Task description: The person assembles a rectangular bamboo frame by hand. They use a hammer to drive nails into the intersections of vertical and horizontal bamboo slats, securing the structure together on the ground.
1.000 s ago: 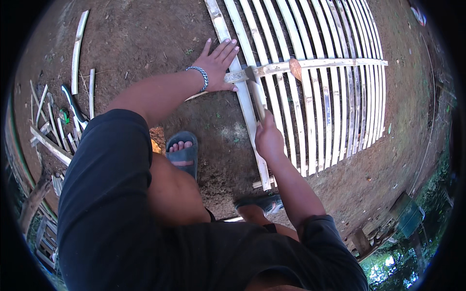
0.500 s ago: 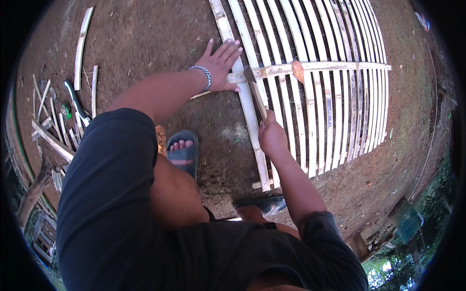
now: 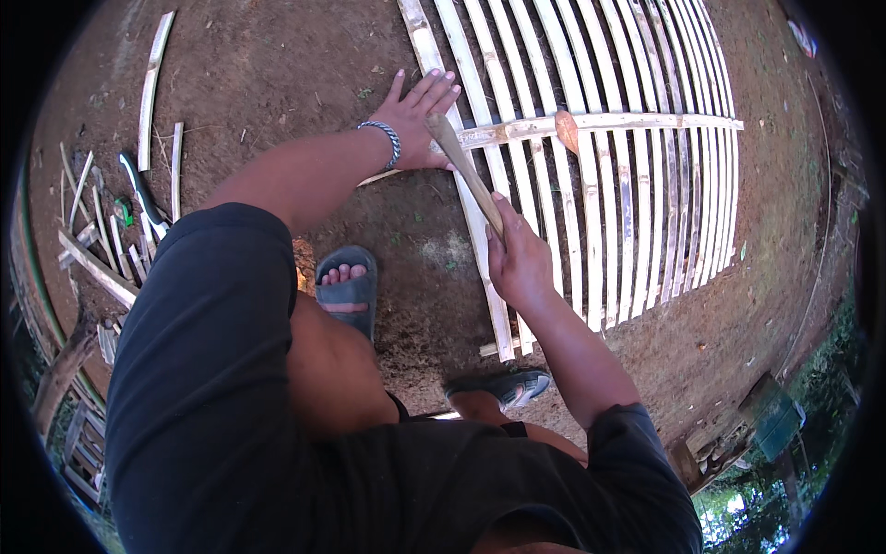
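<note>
Bamboo is the stuff here: the pale slatted bamboo panel (image 3: 591,166) lies flat on the bare earth, and your right hand (image 3: 517,263) has its grip clamped on a wooden-handled tool (image 3: 466,171) angled over the cross strip. Your left hand (image 3: 415,115), fingers spread flat, presses just beside the tool's head (uncomfortably close). A glancing blow could strike those fingers.

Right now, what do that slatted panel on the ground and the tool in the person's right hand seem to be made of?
The slatted panel looks like split bamboo: pale, unpainted strips with darker node marks, bound by a crosspiece. The tool in the right hand has a brown handle that looks like bare wood; its head is too blurred to judge. The left hand lies flat beside the panel.
</note>
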### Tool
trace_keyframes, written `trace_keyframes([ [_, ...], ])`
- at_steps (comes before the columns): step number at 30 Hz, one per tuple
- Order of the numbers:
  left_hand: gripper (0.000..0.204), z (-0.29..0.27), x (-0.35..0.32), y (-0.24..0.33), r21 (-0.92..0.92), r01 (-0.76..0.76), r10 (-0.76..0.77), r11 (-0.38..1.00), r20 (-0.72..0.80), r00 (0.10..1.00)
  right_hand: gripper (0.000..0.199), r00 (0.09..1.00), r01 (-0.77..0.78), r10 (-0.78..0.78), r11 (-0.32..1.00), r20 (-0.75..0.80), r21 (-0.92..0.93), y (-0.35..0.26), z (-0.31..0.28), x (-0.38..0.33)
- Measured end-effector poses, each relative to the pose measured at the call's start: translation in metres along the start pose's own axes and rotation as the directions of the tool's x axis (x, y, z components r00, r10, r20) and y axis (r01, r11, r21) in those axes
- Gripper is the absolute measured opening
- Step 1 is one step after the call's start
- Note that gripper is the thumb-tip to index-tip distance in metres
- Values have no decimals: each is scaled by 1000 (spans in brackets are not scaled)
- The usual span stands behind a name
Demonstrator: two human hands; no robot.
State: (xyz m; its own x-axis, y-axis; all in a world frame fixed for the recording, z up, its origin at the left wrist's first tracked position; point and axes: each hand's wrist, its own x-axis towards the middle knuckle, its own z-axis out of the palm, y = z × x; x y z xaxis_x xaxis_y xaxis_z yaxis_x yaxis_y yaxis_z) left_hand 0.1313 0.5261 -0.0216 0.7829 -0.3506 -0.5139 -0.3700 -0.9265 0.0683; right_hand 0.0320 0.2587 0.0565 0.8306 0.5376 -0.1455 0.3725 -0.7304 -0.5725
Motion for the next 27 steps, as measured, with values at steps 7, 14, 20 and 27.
trace_keyframes([
  [7,128,-3,1,3,-40,0,0,999,11,1000,54,891,-244,351,905,288,-348,54,-16,8],
  [14,127,-8,0,2,49,16,-18,999,28,999,56,997,62,-58,995,44,-82,13,-26,9],
  [20,128,-3,2,-1,-67,-4,4,998,0,1000,41,873,-219,359,893,329,-393,35,-32,18],
  [27,130,-3,5,2,-7,-6,6,1000,9,1000,38,936,-165,228,957,269,-237,23,-17,10],
])
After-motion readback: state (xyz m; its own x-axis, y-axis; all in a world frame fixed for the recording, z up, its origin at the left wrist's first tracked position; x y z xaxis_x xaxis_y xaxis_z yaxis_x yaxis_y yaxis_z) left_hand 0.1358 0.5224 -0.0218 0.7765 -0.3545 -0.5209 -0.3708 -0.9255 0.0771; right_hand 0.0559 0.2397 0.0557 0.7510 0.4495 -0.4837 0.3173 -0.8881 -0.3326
